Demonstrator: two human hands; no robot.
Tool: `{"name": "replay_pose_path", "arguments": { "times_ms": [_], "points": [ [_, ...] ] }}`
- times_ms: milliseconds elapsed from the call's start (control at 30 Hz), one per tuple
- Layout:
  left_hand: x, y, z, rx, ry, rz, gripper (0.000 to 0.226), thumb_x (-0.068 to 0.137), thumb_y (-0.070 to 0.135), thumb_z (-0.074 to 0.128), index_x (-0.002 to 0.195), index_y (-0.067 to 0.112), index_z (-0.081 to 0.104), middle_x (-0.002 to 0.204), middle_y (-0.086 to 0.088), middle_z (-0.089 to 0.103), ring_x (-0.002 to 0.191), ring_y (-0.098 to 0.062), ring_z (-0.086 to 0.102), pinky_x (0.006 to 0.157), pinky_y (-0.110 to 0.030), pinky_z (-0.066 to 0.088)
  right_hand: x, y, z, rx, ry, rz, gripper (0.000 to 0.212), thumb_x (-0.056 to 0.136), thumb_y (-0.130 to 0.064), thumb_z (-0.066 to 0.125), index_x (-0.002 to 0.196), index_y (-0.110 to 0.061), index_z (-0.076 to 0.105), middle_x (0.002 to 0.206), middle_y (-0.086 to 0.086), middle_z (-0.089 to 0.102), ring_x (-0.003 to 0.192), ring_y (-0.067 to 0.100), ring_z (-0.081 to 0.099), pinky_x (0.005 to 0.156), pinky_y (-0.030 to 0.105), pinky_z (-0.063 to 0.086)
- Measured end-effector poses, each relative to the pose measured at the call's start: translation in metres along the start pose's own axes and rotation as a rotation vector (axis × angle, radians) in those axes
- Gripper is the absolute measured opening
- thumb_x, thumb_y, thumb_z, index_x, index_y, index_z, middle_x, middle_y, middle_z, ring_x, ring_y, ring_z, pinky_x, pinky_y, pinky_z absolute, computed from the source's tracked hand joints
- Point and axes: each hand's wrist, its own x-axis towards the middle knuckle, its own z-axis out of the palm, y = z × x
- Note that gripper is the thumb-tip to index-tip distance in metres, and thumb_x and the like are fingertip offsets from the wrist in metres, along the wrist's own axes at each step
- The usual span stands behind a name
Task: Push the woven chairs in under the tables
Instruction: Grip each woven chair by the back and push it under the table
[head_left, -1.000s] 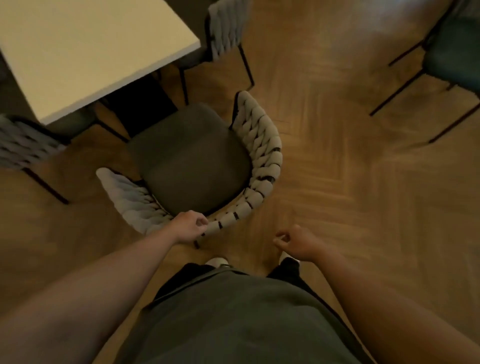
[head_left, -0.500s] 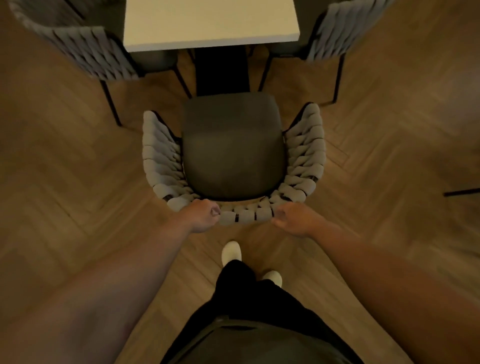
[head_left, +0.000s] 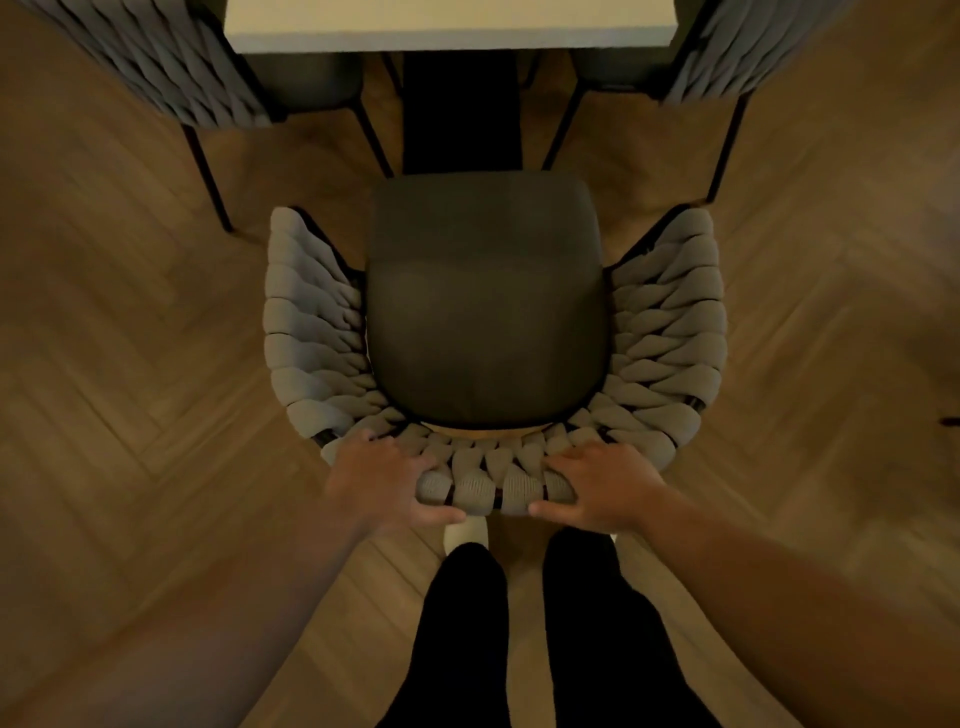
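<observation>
Head view: my left grip (head_left: 376, 480) and right grip (head_left: 605, 483) each clasp the near backrest rim of the woven chair (head_left: 488, 322), which stands facing the far surface (head_left: 452, 21), seat not yet beneath it.

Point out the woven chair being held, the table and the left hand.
woven chair (head_left: 485, 312), head view, dark seat cushion.
table (head_left: 452, 21), head view, pale top.
left hand (head_left: 376, 478), head view, back of the hand.

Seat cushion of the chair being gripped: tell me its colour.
The seat cushion is plain dark grey-brown, no pattern; seen best in the head view.
</observation>
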Motion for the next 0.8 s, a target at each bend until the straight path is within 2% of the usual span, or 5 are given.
{"name": "replay_pose_path", "arguments": {
  "times_ms": [133, 267, 367, 700, 800],
  "points": [
    [0.008, -0.003, 0.016, 0.015, 0.144, -0.018, 0.115, 0.056, 0.106, -0.003, 0.110, 0.037, 0.071, 0.091, 0.013, 0.073, 0.089, -0.014, 0.064, 0.090, -0.040, 0.037, 0.010, 0.002, 0.004, -0.026, 0.052, -0.022, 0.116, 0.060, -0.102, 0.000, 0.139, -0.035, 0.052, 0.123, -0.006, 0.065, 0.109, 0.020, 0.060, 0.086, 0.038, 0.050],
    [0.018, -0.015, 0.022, 0.000, 0.293, 0.012, 0.098, 0.066, 0.104, 0.013, 0.081, 0.031, 0.077, 0.063, 0.012, 0.067, 0.063, -0.013, 0.061, 0.080, -0.038, 0.042, 0.019, 0.007, -0.002, -0.008, 0.119, -0.013, 0.118, 0.058, -0.102, -0.003, 0.133, -0.036, 0.057, 0.103, -0.007, 0.069, 0.091, 0.018, 0.063, 0.074, 0.033, 0.047],
    [0.029, -0.025, 0.017, 0.018, 0.347, 0.006, 0.091, 0.069, 0.103, 0.020, 0.073, 0.030, 0.076, 0.053, 0.012, 0.061, 0.052, -0.012, 0.056, 0.073, -0.035, 0.042, 0.030, 0.011, -0.012, -0.009, 0.150, -0.021, 0.119, 0.058, -0.102, -0.005, 0.134, -0.035, 0.057, 0.101, -0.006, 0.069, 0.087, 0.017, 0.061, 0.074, 0.033, 0.048],
    [0.044, -0.054, -0.025, 0.034, 0.251, -0.010, 0.102, 0.065, 0.105, 0.009, 0.108, 0.039, 0.073, 0.068, 0.013, 0.063, 0.065, -0.008, 0.053, 0.075, -0.032, 0.027, 0.058, 0.013, -0.042, -0.049, 0.175, -0.001, 0.113, 0.063, -0.100, 0.003, 0.133, -0.032, 0.059, 0.103, -0.002, 0.068, 0.091, 0.018, 0.060, 0.078, 0.035, 0.046],
    [0.044, -0.052, -0.026, 0.045, 0.237, -0.033, 0.109, 0.062, 0.106, 0.004, 0.118, 0.040, 0.070, 0.078, 0.013, 0.068, 0.073, -0.009, 0.056, 0.078, -0.032, 0.030, 0.058, 0.015, -0.040, -0.054, 0.178, 0.005, 0.107, 0.068, -0.100, 0.009, 0.133, -0.031, 0.059, 0.105, -0.001, 0.068, 0.094, 0.020, 0.062, 0.080, 0.036, 0.048]
  ]
}}
